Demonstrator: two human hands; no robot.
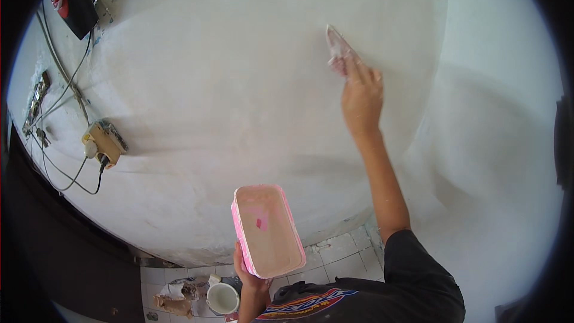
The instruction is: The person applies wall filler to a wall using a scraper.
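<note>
My left hand [253, 277] grips a pink rectangular plastic tub [276, 236] from below and along its left side. The tub's inside is coated with a beige-white layer, with a pink patch showing through. Stretched up to the off-white wall [239, 84], my right hand [363, 98] is closed on a flat, whitish piece with pink smears [339, 51]. That piece lies against or very near the wall; whether it is a spreader or a folded cloth I cannot tell.
At left, a yellowed socket box [104, 143] with plugs and loose cables [60, 78] is on the wall, below a dark box [73, 0]. A white bucket [223, 299] and a torn paper bag [178, 299] stand on the tiled floor [341, 251]. Another wall [496, 113] meets at right.
</note>
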